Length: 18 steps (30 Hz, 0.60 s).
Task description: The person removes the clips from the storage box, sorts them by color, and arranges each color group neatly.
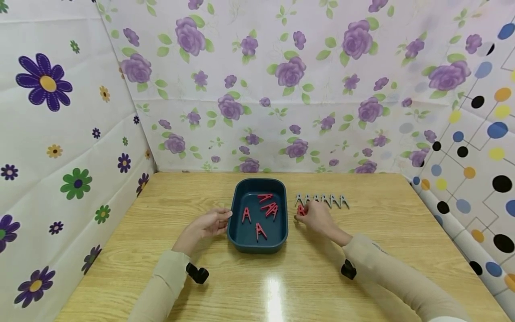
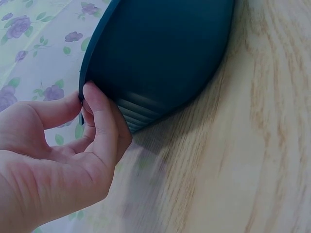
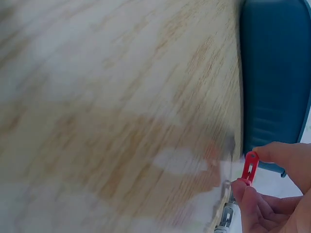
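A dark teal plastic tub point(image 1: 257, 248) stands on the table with several red clothespins point(image 1: 259, 231) lying loose inside. My left hand point(image 1: 215, 222) grips the tub's left rim; in the left wrist view the thumb and fingers point(image 2: 99, 114) pinch its edge. To the right of the tub, my right hand point(image 1: 319, 218) pinches a red clothespin point(image 3: 250, 166) between thumb and fingers, close to the tabletop. Just behind that hand runs a row of several grey clothespins point(image 1: 324, 200), side by side. Part of the held clothespin is covered by the fingers.
The wooden table point(image 1: 362, 286) reaches back to a flowered cloth wall point(image 1: 257, 112). Patterned cloths also hang at the left and right sides. A small black device point(image 1: 197, 273) is strapped at the left wrist, and another point(image 1: 348, 269) at the right.
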Motion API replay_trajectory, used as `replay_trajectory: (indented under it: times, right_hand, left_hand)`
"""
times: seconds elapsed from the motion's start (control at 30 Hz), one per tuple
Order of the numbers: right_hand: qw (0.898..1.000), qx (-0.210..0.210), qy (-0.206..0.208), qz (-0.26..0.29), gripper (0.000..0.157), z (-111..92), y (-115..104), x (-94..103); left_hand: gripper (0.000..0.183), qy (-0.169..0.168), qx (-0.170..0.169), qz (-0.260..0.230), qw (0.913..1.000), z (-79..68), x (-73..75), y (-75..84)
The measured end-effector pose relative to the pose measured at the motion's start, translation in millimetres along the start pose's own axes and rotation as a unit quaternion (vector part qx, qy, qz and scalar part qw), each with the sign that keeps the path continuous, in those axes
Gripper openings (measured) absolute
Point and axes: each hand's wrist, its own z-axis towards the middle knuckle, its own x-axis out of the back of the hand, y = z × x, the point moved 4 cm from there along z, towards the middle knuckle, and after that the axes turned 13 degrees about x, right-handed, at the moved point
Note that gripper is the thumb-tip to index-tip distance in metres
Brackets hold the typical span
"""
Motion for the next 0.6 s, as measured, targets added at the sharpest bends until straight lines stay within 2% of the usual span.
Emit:
replay_trajectory:
  times: [0.6]
  right_hand:
    - [0.999,-0.032,-0.024,0.022,0.046,3.2,4.9,-12.6]
  left_hand:
    - [0.035,0.002,0.001,0.002,1.0000,1.5,1.6,-0.7]
